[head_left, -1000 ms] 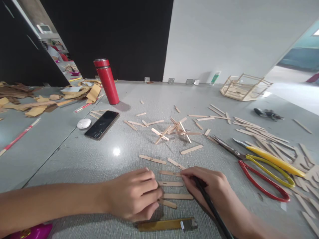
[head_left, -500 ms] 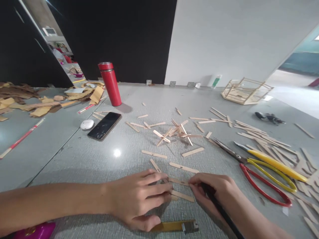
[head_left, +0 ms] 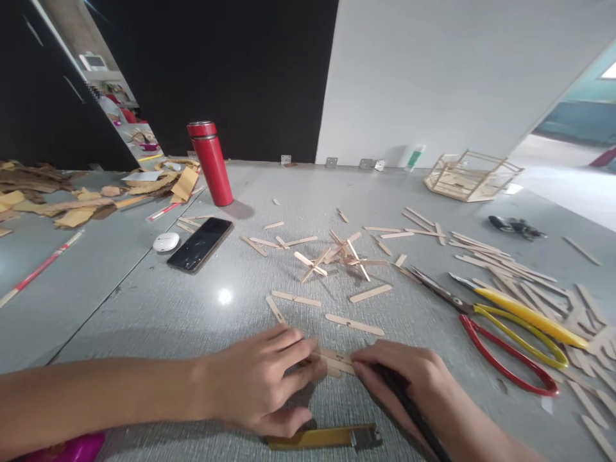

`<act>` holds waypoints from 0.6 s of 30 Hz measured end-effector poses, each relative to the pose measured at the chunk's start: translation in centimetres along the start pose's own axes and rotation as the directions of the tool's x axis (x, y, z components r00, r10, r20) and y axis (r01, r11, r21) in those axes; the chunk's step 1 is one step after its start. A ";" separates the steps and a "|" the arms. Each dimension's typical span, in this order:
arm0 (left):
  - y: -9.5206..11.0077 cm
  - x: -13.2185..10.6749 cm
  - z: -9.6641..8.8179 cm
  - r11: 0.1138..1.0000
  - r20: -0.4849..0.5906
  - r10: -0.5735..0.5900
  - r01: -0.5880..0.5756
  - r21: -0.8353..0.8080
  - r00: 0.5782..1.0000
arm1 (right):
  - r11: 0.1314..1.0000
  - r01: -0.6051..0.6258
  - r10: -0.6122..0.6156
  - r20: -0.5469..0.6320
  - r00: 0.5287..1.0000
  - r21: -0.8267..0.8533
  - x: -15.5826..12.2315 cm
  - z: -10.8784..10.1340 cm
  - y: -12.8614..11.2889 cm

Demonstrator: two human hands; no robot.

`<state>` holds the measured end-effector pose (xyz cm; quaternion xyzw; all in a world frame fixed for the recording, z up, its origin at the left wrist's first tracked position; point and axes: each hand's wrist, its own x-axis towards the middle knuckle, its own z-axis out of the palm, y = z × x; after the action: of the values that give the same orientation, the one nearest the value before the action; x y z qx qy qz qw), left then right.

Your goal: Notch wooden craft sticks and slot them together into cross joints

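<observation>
My left hand [head_left: 260,378] lies over several wooden craft sticks, its fingertips resting on their left ends and its thumb apart. Two of these sticks [head_left: 339,359] lie side by side between my hands; the upper has dark pencil-like marks. My right hand [head_left: 409,385] grips a long black pen-like tool [head_left: 404,404], tip hidden, while its fingertips touch the sticks' right ends. A yellow box cutter [head_left: 327,437] lies below my left thumb. Loose craft sticks [head_left: 355,324] with small dark marks or notches lie just beyond my hands.
Crossed sticks [head_left: 346,253] stand mid-table. To the right are red-and-yellow-handled scissors [head_left: 510,353], a yellow-handled cutter [head_left: 529,314] and piled sticks [head_left: 510,266]. A stick frame [head_left: 471,176] stands behind. At left are a phone [head_left: 201,244], white earbud case [head_left: 166,242], red flask [head_left: 210,163] and cardboard scraps [head_left: 81,199].
My right hand has moved slightly left, and the sticks under my hands now lie closer together. A notched stick beyond my left fingers has shifted left.
</observation>
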<state>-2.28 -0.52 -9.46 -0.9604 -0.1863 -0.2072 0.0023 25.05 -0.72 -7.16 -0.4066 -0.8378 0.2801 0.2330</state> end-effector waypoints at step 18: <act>-0.1 -0.1 0.1 0.987 -0.109 0.163 -0.162 0.021 0.981 | 0.928 0.202 -0.170 0.125 0.977 -0.313 -1.3 0.6 1.6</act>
<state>-2.33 -0.46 -9.55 -0.9594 -0.1082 -0.2581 0.0351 26.33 -1.08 -8.86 -0.3442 -0.9173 0.1344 0.1483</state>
